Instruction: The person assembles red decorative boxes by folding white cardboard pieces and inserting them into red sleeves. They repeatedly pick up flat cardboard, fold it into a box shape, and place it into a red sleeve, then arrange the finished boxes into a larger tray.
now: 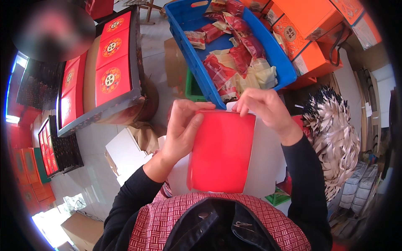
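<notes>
Left hand [181, 133] grasps red carton [222, 154] by its far-left edge; right hand [268, 109] curls at the far-right corner, grip unclear. Blue crate [268, 51] stands close beyond; floor [90, 165] shows leftward.

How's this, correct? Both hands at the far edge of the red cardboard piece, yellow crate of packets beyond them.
Crate colour is wrong: the head view shows a blue crate of packets. Left hand and right hand are at the red cardboard piece's far edge, as stated.
</notes>
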Motion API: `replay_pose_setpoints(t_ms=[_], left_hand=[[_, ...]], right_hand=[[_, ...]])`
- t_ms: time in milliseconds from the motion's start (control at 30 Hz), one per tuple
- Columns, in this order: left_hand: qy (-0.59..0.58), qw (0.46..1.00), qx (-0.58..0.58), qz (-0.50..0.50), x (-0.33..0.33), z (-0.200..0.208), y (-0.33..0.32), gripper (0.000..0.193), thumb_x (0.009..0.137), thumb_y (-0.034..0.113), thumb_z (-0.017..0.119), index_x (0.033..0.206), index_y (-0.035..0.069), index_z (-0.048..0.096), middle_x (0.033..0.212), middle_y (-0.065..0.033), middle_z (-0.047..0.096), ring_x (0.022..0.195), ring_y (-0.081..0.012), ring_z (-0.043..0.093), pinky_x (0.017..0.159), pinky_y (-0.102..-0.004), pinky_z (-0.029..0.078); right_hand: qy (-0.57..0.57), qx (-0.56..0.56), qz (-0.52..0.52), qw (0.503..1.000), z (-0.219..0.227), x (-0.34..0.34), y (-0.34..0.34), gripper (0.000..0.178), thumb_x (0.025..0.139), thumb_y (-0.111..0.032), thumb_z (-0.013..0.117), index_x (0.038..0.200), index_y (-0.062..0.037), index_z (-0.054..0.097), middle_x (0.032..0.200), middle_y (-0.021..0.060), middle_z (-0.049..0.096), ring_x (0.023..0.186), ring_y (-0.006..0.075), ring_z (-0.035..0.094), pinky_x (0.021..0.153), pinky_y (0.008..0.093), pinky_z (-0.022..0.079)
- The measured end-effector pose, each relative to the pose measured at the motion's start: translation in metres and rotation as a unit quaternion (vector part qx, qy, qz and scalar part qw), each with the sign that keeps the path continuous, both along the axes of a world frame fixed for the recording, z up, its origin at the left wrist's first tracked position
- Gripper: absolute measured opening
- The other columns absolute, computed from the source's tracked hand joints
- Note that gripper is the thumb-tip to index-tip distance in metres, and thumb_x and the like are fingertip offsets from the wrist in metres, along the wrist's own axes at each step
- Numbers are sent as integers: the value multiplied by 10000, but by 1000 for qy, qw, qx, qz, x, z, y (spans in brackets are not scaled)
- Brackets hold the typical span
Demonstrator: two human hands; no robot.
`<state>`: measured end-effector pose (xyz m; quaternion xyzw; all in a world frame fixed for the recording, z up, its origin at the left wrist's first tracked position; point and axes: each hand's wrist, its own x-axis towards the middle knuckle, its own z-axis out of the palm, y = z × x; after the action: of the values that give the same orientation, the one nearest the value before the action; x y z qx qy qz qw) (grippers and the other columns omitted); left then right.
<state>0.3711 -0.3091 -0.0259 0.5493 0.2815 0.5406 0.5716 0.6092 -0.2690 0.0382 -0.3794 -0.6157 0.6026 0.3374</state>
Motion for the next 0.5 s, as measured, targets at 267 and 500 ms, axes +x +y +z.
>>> replay_pose_setpoints(t_ms=[267, 500], left_hand=[[-15, 1000, -6, 5, 3, 4, -1, 281, 970, 23, 485, 1200, 19, 325, 1207, -150, 471, 1130, -206, 520, 963, -336, 438], [12, 999, -1, 32, 0, -1, -3, 320, 969, 24, 492, 1241, 30, 324, 1225, -111, 428, 1164, -186, 485, 984, -319, 406]], right_hand=[[-151, -53, 158, 974, 13, -35, 47, 249, 827, -163, 740, 1019, -28, 659, 881, 37, 652, 821, 94, 613, 751, 242, 492], [-18, -242, 154, 958, 16, -34, 43, 379, 849, -282, 723, 1103, -15, 633, 911, 51, 648, 837, 95, 622, 742, 225, 496]])
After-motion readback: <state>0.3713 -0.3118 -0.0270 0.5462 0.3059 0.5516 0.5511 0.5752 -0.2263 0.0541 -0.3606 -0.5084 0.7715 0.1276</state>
